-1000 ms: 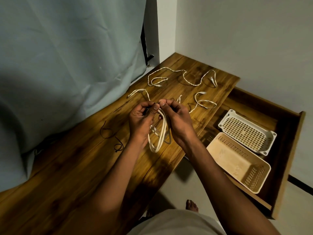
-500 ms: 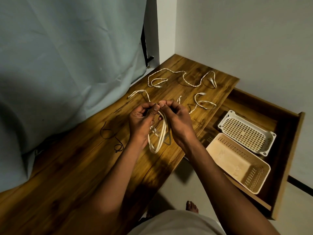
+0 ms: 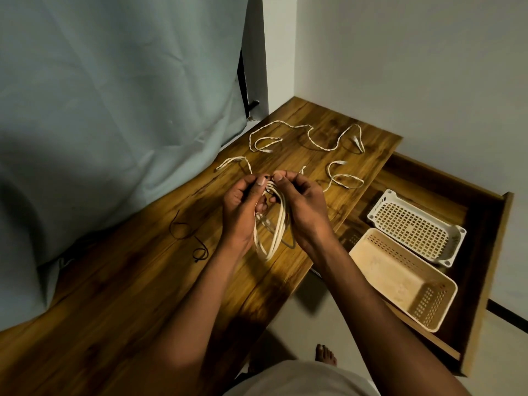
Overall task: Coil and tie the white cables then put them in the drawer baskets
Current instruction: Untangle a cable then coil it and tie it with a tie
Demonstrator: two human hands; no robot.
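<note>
glossy wood-grain desk; perforated plastic baskets; matt cloth curtain; smooth white cable.

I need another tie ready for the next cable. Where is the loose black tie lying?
In the head view, the black tie lies on the wooden desk, to the left of the left hand, near the hanging grey curtain.

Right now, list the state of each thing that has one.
coiled cable: looped, held above the table
left hand: pinching the coil top
right hand: pinching the coil top
loose cables: uncoiled on table
drawer: open
white basket: empty
beige basket: empty
</note>
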